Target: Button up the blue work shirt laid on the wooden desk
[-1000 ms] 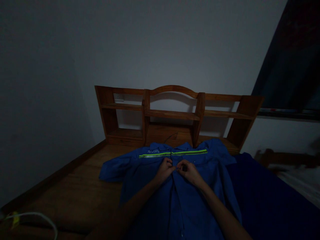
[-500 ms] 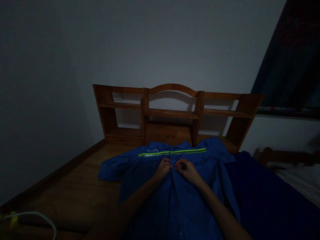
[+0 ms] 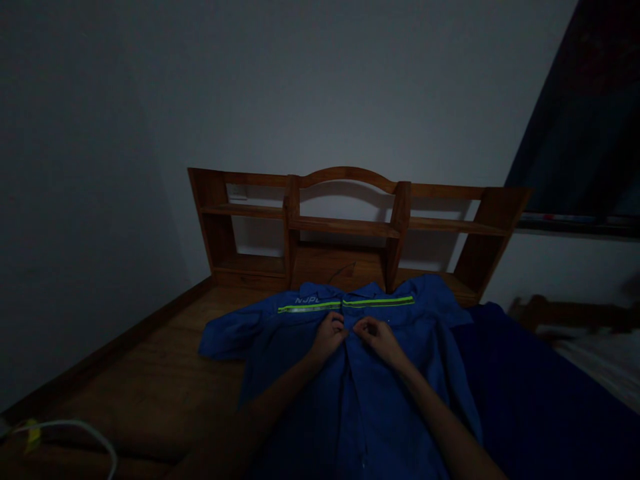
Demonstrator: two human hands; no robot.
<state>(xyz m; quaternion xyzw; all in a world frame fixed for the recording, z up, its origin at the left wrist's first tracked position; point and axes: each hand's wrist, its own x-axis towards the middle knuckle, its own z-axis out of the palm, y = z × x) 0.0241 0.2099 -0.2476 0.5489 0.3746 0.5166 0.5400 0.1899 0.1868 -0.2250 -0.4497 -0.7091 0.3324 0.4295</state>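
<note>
A blue short-sleeved work shirt lies spread with its collar toward the shelf and a yellow-green reflective stripe across the chest. White letters show above the stripe on the left. At the front opening, just below the stripe, my left hand is closed on the shirt's edge. Close by on the right, my right hand pinches the other side of the opening with thumb and forefinger. Below the hands the two front edges part slightly. Any button between the fingers is too small and dark to make out.
A wooden shelf unit stands at the back against the pale wall. The shirt rests on a wooden tabletop. Dark blue cloth lies to the right. A white cable curves at the lower left.
My left fingers have curled and shifted slightly at the shirt's opening, and my right fingers have drawn closer together. The shirt lies as before; the view has moved slightly.
</note>
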